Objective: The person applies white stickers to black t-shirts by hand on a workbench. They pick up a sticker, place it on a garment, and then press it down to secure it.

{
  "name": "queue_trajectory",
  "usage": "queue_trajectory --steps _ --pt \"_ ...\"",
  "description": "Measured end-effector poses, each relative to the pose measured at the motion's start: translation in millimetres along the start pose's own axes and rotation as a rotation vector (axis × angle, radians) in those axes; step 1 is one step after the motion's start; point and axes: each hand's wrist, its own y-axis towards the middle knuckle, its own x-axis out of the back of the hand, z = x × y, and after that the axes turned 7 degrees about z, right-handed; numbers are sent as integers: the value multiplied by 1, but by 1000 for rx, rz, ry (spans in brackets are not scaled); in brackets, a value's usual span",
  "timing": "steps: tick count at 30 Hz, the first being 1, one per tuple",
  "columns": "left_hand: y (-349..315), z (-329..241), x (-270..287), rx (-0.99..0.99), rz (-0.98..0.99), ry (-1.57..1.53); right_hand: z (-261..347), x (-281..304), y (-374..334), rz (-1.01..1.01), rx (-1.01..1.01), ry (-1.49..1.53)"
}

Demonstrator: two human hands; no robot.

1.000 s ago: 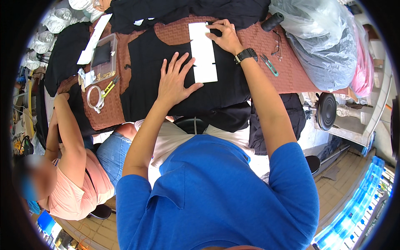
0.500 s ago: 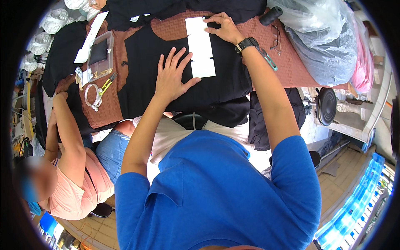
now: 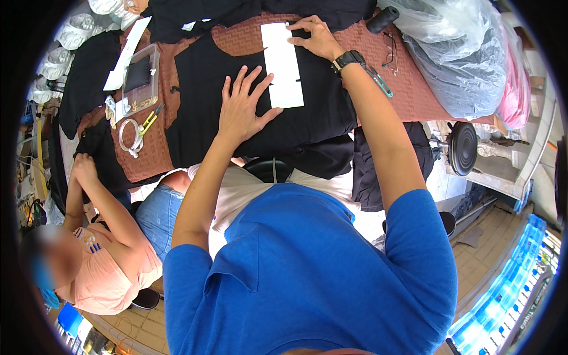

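Observation:
A white paper pattern piece (image 3: pixel 283 71) with small edge notches lies lengthwise on black fabric (image 3: pixel 201 112) spread over the table. My left hand (image 3: pixel 245 109) rests flat on the fabric with fingers spread, its index fingertip and thumb tip at the paper's left and lower edges. At the paper's upper right corner is my right hand (image 3: pixel 316 38). Its index finger and thumb are bent and apart, touching the paper's edge, and the other fingers curl partly out of sight. A dark watch (image 3: pixel 349 61) is on that wrist. Beside it lies a teal-handled tool (image 3: pixel 380 83), partly covered by my forearm.
Around the fabric are a clear plastic box (image 3: pixel 142 77), yellow-handled snips (image 3: pixel 152 118), a white ring-shaped coil (image 3: pixel 129 137), a black thread cone (image 3: pixel 383 19) and eyeglasses (image 3: pixel 390 52). Bulging plastic bags (image 3: pixel 455 65) stand at right. A co-worker (image 3: pixel 112 266) sits at left.
The co-worker's hands have come together lower down, away from the table's left edge. My hands and the paper hold their places on the fabric; the whole view shifts slightly.

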Motion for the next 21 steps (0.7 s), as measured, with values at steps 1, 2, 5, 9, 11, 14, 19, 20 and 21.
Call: queue_trajectory --steps 1,2,5,9,11,14,19,20,21 --pt "0 0 0 -2 3 7 1 0 0 -1 -14 11" --pt "0 0 0 -3 1 6 2 0 -1 -2 -27 21" --pt "-1 1 -1 -9 -5 6 5 0 -1 1 -31 3" --pt "-1 2 -2 -13 -7 4 7 1 -1 6 -55 -6" --pt "0 1 -1 -6 -9 -3 9 3 -1 12 -61 -15" --pt "5 -4 3 -9 -19 -20 12 4 -1 -12 -16 -150" --pt "24 -13 1 -147 -33 -117 16 7 0 12 -27 -133" --pt "26 -15 -1 -155 -33 -119 15 7 0 15 -30 -127" --pt "27 -14 -4 -154 -28 -111 15 7 0 10 -27 -125"
